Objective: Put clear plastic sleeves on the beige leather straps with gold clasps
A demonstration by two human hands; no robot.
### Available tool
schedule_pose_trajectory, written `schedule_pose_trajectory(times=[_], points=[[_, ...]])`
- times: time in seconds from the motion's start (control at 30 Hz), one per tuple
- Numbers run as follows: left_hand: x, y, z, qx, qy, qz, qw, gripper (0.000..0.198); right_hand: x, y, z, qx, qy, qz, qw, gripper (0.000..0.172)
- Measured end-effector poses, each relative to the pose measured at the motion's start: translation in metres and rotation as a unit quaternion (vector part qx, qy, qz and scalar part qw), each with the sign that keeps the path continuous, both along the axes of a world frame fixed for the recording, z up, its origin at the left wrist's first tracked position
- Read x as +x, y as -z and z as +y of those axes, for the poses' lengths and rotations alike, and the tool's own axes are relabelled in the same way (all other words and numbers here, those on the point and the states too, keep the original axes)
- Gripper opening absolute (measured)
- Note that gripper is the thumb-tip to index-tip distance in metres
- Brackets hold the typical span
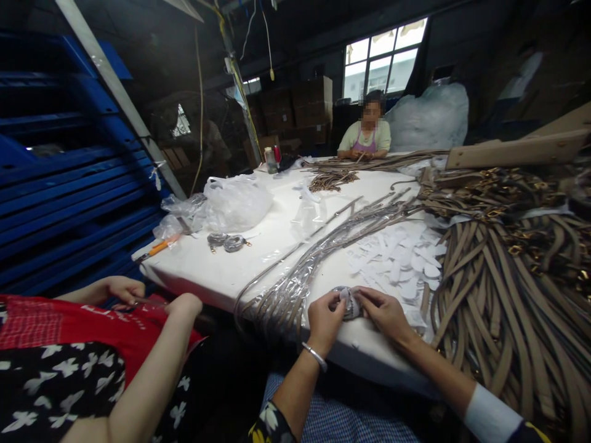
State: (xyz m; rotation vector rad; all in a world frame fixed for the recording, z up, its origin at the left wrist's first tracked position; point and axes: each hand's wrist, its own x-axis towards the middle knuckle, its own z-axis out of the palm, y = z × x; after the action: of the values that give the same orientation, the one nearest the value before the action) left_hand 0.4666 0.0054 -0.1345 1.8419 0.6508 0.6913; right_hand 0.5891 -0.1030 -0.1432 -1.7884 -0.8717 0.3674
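Note:
Close to the table's front edge, a coiled strap (353, 307) in clear plastic lies between both of my hands. My left hand (327, 317) pinches it from the left, thumb and fingers together near a white slip around the coil. From the right, my right hand (382, 311) has its fingertips closed on the coil's other side. Long straps in plastic sleeves (295, 283) run back across the table just left of my hands. Behind my right hand lies a scattered pile of white paper tags (401, 255). What the fingertips cover is hidden.
Brown straps (494, 307) with gold buckles heap up on the right. Two wrapped coils (228, 242), an orange cutter (164, 245) and plastic bags (237, 203) lie on the left of the white table (203, 261). A co-worker (133, 344) sits close at left; another person (367, 132) sits across.

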Motion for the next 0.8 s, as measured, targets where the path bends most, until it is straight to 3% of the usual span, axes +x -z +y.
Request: schedule_pose_trajectory(times=[0.37, 0.8], points=[[0.000, 0.012, -0.004, -0.012, -0.052, -0.059, 0.997, 0.021, 0.003, -0.017, 0.006, -0.043, -0.083, -0.014, 0.996, 0.031], [-0.003, 0.006, -0.005, -0.013, -0.027, -0.093, 0.995, 0.021, 0.028, -0.022, 0.024, -0.164, -0.181, 0.049, 0.968, 0.026]])
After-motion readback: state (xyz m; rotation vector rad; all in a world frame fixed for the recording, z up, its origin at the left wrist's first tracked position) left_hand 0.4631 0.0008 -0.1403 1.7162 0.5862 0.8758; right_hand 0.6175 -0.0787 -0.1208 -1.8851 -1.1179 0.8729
